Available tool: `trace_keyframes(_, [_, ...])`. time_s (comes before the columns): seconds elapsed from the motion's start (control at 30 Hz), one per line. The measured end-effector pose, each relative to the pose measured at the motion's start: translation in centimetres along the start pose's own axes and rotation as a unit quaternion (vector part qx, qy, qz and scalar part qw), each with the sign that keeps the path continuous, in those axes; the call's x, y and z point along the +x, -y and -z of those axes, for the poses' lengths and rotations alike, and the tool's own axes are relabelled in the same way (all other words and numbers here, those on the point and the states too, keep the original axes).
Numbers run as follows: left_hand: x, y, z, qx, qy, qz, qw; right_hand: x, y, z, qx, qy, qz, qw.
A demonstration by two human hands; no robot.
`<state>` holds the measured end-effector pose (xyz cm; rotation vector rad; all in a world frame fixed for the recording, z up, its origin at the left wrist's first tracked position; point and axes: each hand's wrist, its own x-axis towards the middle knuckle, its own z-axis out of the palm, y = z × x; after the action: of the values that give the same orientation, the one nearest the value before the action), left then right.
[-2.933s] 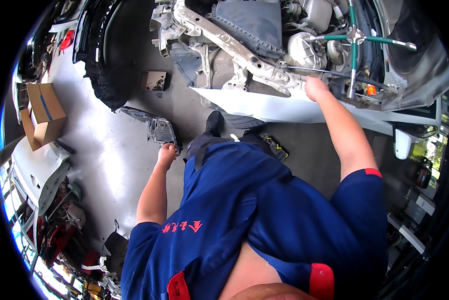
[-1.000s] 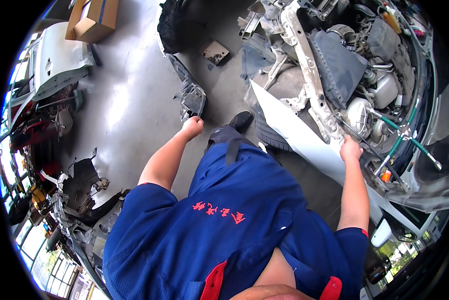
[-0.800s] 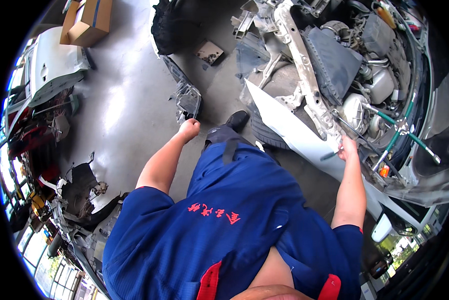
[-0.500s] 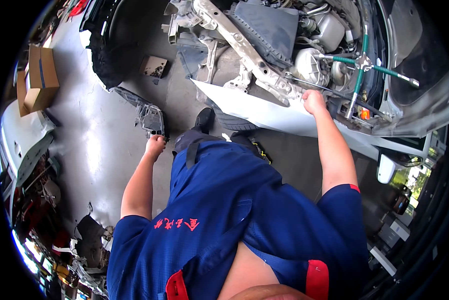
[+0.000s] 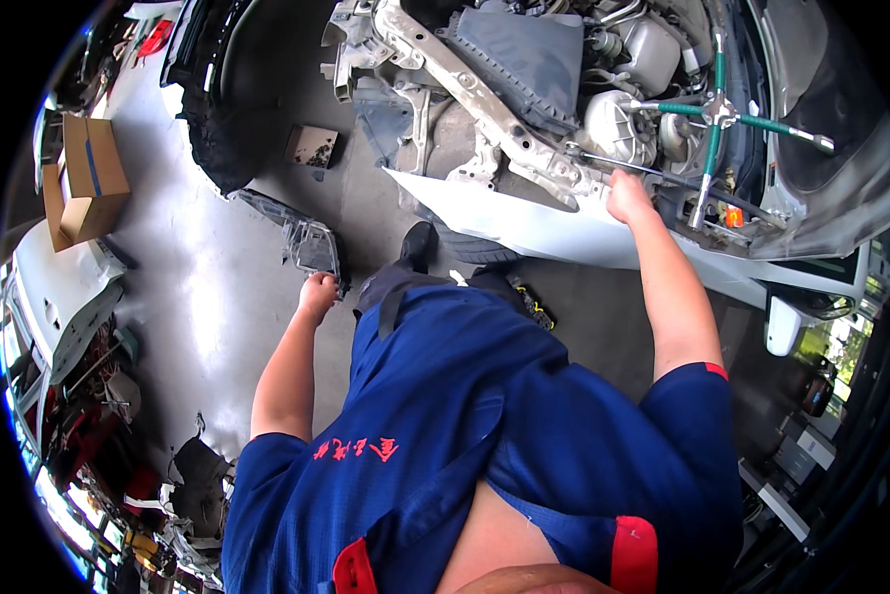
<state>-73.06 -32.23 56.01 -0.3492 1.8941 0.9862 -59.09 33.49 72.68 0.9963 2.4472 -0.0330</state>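
Note:
My left hand hangs low beside my leg, its fingers closed round the near end of a dark car headlight. The lamp's long narrow part points away to the far left. My right hand is a closed fist at the upper edge of a white fender. It lies close to the end of a bare metal rail in the engine bay. Whatever its fingers hold is hidden. Behind this hand runs a thin dark rod.
A green four-way lug wrench rests over the engine bay's right side, below the raised hood. A black bumper stands far left, near a cardboard box. Under the fender shows a tyre. Car parts crowd the left.
The whole view has shifted slightly, so things sit a little lower and farther right. Both hands keep nearly the same places, the left still on the headlight.

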Motion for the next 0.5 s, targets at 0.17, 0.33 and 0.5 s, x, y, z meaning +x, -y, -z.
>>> trace_keyframes(0.17, [-0.6, 1.3, 0.1, -0.016, -0.006, 0.019, 1.000, -0.9, 1.8, 1.2, 0.033, 0.019, -0.048, 0.998])
trace_keyframes(0.33, [-0.2, 0.6, -0.2, -0.015, -0.015, 0.020, 1.000, -0.4, 0.7, 2.5, 0.026, 0.055, 0.055, 0.997])
trace_keyframes(0.5, [1.5, -4.6, -2.0, -0.039, 0.017, -0.047, 0.998, -2.2, 1.1, 3.6, 0.095, -0.012, -0.096, 0.991])
